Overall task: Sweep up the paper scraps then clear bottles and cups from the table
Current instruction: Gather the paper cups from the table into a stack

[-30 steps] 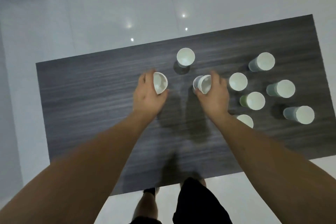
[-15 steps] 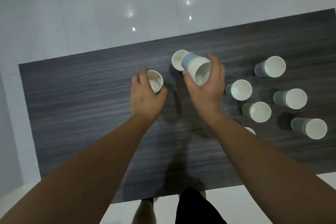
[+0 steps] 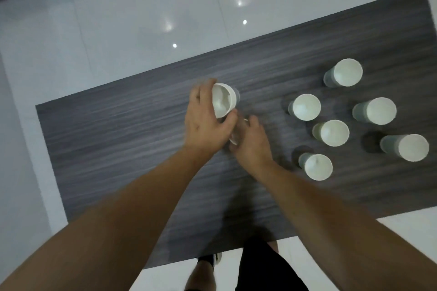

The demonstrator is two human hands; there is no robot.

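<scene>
A dark wood-grain table (image 3: 118,130) holds several white paper cups. My left hand (image 3: 205,125) grips one paper cup (image 3: 222,101), tilted with its mouth facing up and toward me, above the table's middle. A grey edge just behind it may be another cup; blur hides it. My right hand (image 3: 251,142) sits just right of and partly under my left hand. Its fingers curl round a second cup (image 3: 233,140), of which only a thin white rim shows. The two hands touch.
Several cups stand upright at the table's right: the far one (image 3: 344,73), the middle ones (image 3: 306,107) (image 3: 331,132), and the near one (image 3: 316,166). White glossy floor tiles (image 3: 142,19) surround the table. My legs (image 3: 260,267) stand at the near edge.
My right hand has brought its cup down and left, tucking it under my left hand. My left hand has lifted its cup toward where the far middle cup stood.
</scene>
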